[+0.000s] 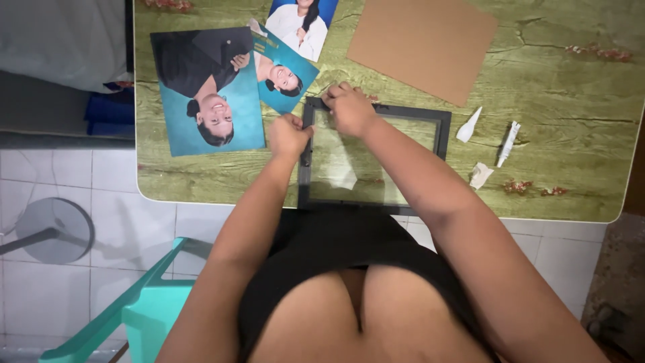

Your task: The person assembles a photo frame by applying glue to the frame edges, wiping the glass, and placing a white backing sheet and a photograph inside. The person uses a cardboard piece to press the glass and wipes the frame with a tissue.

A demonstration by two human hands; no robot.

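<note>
Looking down from your head camera, your left hand [289,136] is curled shut, pinching the left edge of a black picture frame [440,124] near its upper corner. Your right hand [349,107] bends over the frame's top edge, fingertips pressed on it (whether they actually pinch it, you cannot tell). The frame lies flat on a green wood-grain table [571,101], at the near edge, in front of you. Three portrait photos [201,94] lie just left of it, a brown cardboard sheet [423,44] beyond, white paper scraps [490,144] to its right.
</note>
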